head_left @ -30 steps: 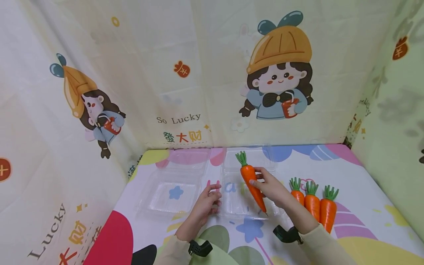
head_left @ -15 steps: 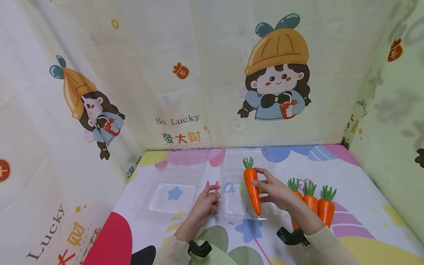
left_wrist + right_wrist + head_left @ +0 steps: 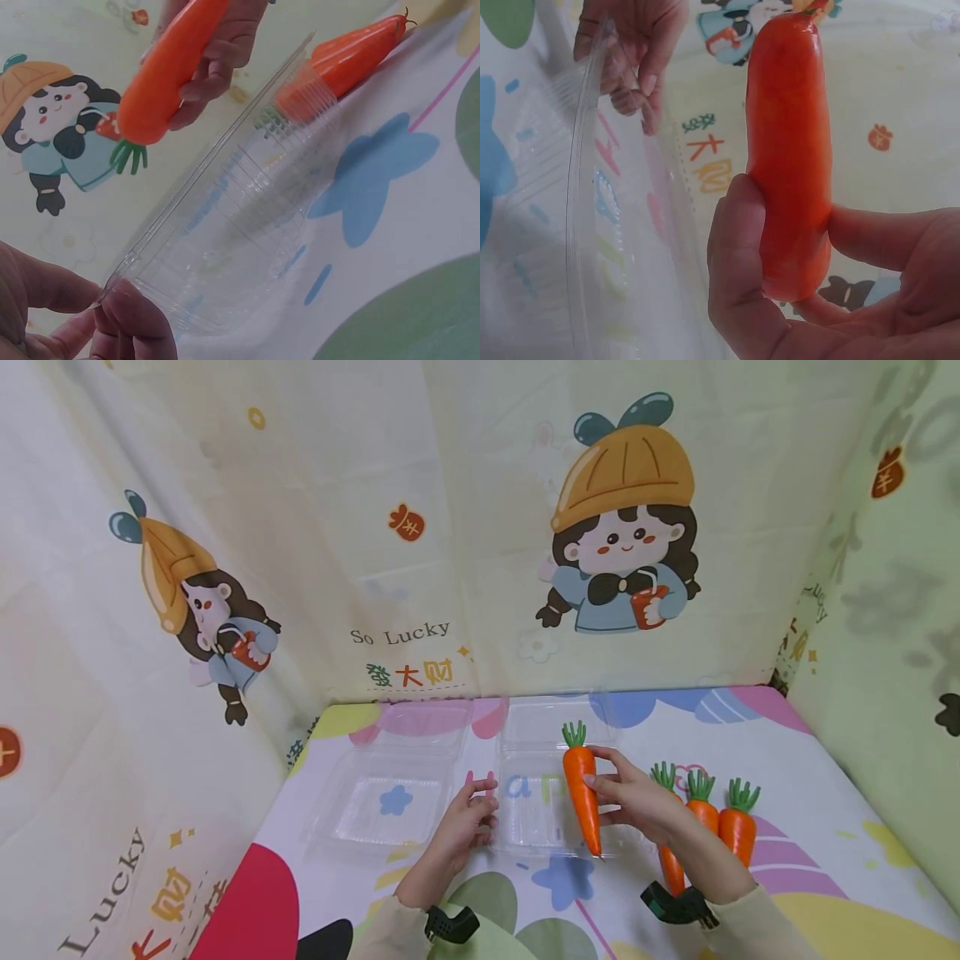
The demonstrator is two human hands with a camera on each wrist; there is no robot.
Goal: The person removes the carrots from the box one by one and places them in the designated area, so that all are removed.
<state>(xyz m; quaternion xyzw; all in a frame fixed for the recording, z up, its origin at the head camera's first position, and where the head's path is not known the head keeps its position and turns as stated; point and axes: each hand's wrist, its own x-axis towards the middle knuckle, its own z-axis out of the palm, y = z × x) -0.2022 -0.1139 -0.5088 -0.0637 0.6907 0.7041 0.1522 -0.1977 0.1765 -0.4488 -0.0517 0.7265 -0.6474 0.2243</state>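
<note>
My right hand [image 3: 637, 797] grips an orange carrot [image 3: 581, 793] with green leaves, thumb on one side and fingers on the other. It is held above the right-hand clear plastic box [image 3: 525, 827], leaves upward and tip toward me. At the near-left corner of this box, my left hand [image 3: 465, 827] pinches the rim between thumb and fingers, as the left wrist view shows at the box edge [image 3: 180, 199]. The box's lid lies open behind it. In the right wrist view, the carrot [image 3: 789, 150] stands clear of the box wall [image 3: 577, 217].
Another clear plastic box [image 3: 367, 827] stands open to the left, its lid folded back. Several carrots [image 3: 738, 835] lie side by side at the right, partly behind my right forearm. A patterned cloth backdrop [image 3: 487, 527] rises behind the table.
The carrot has turned from slanting to nearly upright and shifted slightly right and down with my right hand. My left hand has stayed at the box rim.
</note>
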